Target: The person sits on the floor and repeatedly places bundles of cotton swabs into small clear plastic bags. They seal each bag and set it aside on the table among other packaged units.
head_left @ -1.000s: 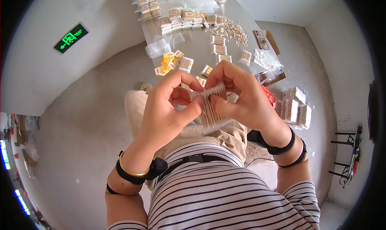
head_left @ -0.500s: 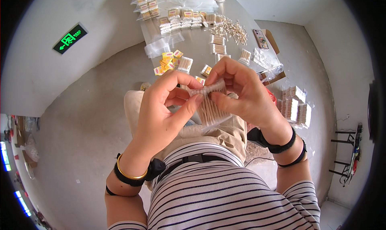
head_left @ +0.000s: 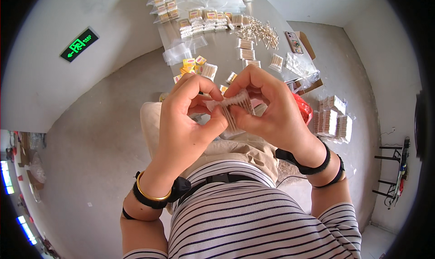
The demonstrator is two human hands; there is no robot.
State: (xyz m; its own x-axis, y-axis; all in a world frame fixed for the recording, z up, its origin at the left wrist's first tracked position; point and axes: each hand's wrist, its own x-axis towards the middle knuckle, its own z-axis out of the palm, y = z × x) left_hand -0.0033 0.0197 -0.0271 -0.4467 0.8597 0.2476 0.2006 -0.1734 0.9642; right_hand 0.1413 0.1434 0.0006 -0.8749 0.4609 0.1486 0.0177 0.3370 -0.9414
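Observation:
Over my lap, a clear plastic bag of cotton swabs is pinched between both hands, tips toward the top. My left hand is closed on the bag's left upper edge with thumb and fingertips. Thumb and fingers of my right hand grip its right side, the thumb lying across the sticks. Part of the bag is hidden behind the thumbs. Just beyond my hands on the table are a bundle of swabs, yellow printed cards and a small labelled pack.
The grey table carries a loose heap of swabs, rows of labelled packs, flat clear bags and a phone. A red plastic bag and stacked swab packs are at the right.
Both thumbs have moved inward over the bag, and its lower part now shows less. My hands have shifted slightly left; both still grip the bag.

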